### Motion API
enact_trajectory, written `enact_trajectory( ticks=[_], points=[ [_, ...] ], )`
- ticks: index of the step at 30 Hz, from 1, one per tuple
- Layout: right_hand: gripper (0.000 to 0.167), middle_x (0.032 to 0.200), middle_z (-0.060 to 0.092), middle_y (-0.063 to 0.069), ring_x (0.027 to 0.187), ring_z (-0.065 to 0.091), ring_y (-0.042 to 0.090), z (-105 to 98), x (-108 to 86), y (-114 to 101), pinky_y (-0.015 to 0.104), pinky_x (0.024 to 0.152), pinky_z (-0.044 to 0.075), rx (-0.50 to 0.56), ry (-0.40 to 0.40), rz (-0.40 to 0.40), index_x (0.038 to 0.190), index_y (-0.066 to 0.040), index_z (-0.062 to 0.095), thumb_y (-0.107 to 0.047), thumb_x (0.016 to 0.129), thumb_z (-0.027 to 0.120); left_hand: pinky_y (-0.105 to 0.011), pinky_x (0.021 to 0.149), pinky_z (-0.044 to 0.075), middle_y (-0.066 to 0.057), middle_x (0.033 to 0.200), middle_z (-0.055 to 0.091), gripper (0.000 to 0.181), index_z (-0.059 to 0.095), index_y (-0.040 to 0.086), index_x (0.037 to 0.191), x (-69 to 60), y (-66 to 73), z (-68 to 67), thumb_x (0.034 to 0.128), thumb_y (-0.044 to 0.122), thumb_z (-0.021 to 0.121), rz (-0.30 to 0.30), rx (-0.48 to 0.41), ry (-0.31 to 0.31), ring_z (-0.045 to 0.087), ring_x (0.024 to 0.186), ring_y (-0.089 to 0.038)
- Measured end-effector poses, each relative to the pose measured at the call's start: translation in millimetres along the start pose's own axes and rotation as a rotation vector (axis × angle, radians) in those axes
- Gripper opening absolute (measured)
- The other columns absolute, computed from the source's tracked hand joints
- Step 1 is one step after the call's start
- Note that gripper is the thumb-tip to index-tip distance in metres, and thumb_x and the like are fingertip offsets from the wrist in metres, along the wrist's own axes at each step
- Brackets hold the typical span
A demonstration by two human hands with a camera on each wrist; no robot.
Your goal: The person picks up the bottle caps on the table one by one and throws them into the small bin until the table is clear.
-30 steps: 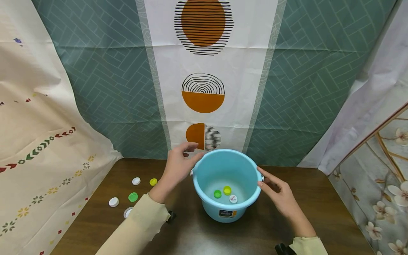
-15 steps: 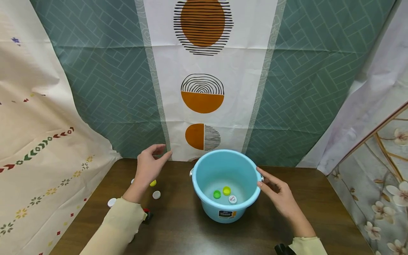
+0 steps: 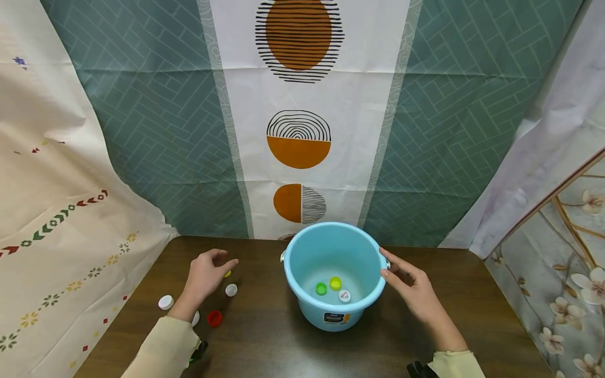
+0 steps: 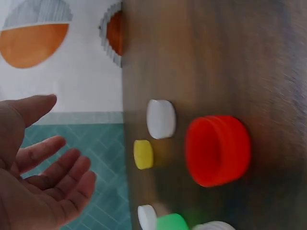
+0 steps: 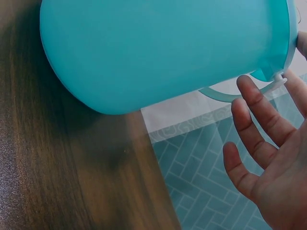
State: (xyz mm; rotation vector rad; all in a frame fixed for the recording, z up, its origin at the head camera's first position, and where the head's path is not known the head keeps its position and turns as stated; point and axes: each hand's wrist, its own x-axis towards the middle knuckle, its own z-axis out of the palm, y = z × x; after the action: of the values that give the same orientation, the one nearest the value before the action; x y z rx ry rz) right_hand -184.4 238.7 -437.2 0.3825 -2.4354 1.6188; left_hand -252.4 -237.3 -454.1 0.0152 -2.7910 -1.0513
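A light blue bucket (image 3: 335, 315) stands upright on the table. Inside lie a green cap (image 3: 321, 289), a yellow cap (image 3: 335, 283) and a white cap (image 3: 344, 296). My right hand (image 3: 416, 289) holds the bucket's right rim with thumb and index finger; its other fingers hang loose beside the handle (image 5: 223, 96). My left hand (image 3: 204, 275), holding nothing, hovers over loose bottle caps at the left, fingers relaxed. Near it are a white cap (image 3: 231, 290), a red cap (image 3: 215, 318) and a yellow cap (image 4: 143, 154). The left hand and sleeve partly hide others.
Farther left lies another white cap (image 3: 166, 302). A green cap (image 4: 172, 222) shows low in the left wrist view. The dark wooden table (image 3: 264, 346) meets a patterned curtain (image 3: 236, 157) at the back, with cloths on both sides.
My left hand has moved left and down, from beside the bucket's rim to above the loose caps. The red cap has come into view. My right hand stays on the rim.
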Motion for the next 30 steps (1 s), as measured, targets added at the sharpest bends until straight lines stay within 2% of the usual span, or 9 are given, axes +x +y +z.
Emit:
enact_trajectory(
  ticks=[7,12,16,22,30],
  points=[
    [0.048,0.101,0.066,0.007,0.088,0.061,0.012,0,-0.4,0,0.026,0.074,0.051,-0.005,-0.003,0.001,0.138,-0.027,0.046,-0.022,0.092,0.059,-0.042,0.079,0.053,-0.019,0.116,0.063,0.063,0.058,0.002,0.121,-4.9,-15.8,11.2,0.0804,0.049,0.067,-0.044,0.087,-0.162,0.061,0.098,-0.029],
    [0.048,0.102,0.066,0.008,0.087,0.061,0.012,0,0.0,-1,0.027,0.074,0.052,0.002,-0.006,0.000,0.138,-0.027,0.046,-0.022,0.092,0.059,-0.045,0.083,0.051,-0.019,0.114,0.064,0.071,0.058,0.001,0.121,-8.8,-21.0,18.0,0.0736,0.051,0.073,-0.054,0.125,-0.224,0.062,0.097,-0.028],
    [0.049,0.101,0.066,0.009,0.087,0.061,0.013,0,-0.2,-1,0.029,0.074,0.052,0.012,-0.010,-0.001,0.138,-0.026,0.046,-0.021,0.092,0.059,-0.047,0.085,0.050,-0.018,0.114,0.064,0.074,0.056,0.002,0.123,-11.3,-22.0,20.8,0.0694,0.048,0.077,-0.062,0.141,-0.251,0.061,0.100,-0.029],
    [0.049,0.100,0.066,0.010,0.087,0.061,0.016,-1,0.2,2,0.028,0.074,0.052,0.016,-0.008,-0.004,0.139,-0.025,0.046,-0.020,0.092,0.059,-0.048,0.086,0.049,-0.019,0.114,0.064,0.071,0.058,0.002,0.121,-10.1,-22.6,24.2,0.0668,0.041,0.082,-0.063,0.162,-0.260,0.060,0.104,-0.033],
    [0.049,0.100,0.066,0.010,0.088,0.062,0.019,-1,0.4,4,0.027,0.075,0.052,0.021,-0.012,-0.008,0.139,-0.025,0.046,-0.019,0.092,0.059,-0.042,0.078,0.050,-0.013,0.101,0.067,0.064,0.062,0.001,0.116,-9.1,-22.0,29.1,0.0643,0.031,0.084,-0.061,0.162,-0.246,0.061,0.089,-0.024]
  ],
)
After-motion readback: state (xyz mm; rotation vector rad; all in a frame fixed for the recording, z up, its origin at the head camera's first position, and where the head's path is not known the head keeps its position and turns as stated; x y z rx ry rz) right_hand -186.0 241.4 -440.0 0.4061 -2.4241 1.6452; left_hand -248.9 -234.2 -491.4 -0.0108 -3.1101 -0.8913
